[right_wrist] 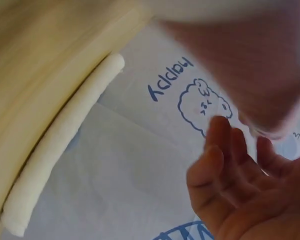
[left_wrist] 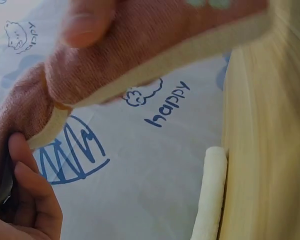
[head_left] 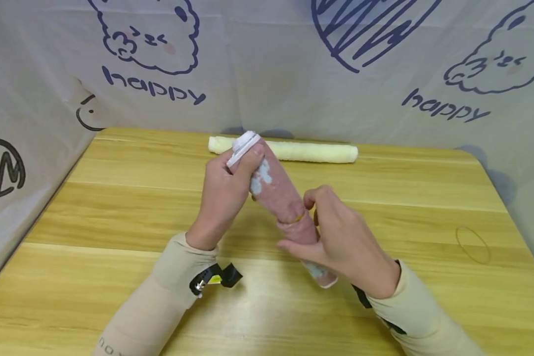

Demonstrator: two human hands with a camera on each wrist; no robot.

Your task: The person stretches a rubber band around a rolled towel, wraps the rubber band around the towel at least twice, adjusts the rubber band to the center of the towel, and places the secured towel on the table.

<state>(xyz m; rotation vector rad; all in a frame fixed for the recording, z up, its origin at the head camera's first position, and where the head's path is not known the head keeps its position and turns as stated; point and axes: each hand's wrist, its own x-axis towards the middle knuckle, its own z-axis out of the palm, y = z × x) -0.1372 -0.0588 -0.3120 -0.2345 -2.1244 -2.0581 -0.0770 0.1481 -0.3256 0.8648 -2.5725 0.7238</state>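
A pink towel [head_left: 276, 188] with pale blue patches is rolled up and slants over the table, its white-edged end at the upper left. Round its narrowed middle sits a yellow rubber band [head_left: 299, 217]. My left hand [head_left: 227, 190] grips the upper end, thumb along the near side. Beside the band, my right hand [head_left: 344, 232] has its thumb across the lower part and bent fingers at the right edge. In the right wrist view, those fingers [right_wrist: 221, 145] are loosely bent below the blurred pink cloth.
A pale yellow towel roll [head_left: 316, 152] lies along the table's back edge. On the right of the wooden table [head_left: 115, 207] is a loose rubber band [head_left: 472, 245]. White cloth with blue drawings [head_left: 267, 64] hangs behind the table and along its left side.
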